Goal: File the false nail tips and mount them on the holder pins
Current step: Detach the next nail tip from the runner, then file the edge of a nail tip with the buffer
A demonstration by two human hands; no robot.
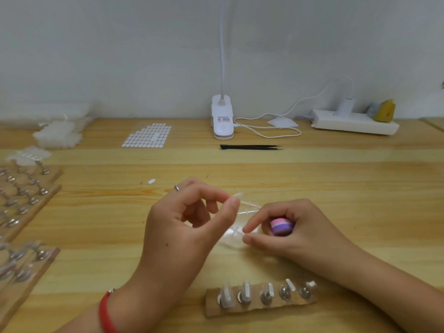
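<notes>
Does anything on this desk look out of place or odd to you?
One small white oval sticker lies alone on the wood, apart from the sticker sheet near the wall. On the near holder strip, the mounted pieces lean at differing angles. Nothing looks spilled or broken.

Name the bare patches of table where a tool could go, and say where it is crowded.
Free: the wood between tweezers and left hand; the right side below the power strip. Crowded: the left edge, full of holders.
</notes>
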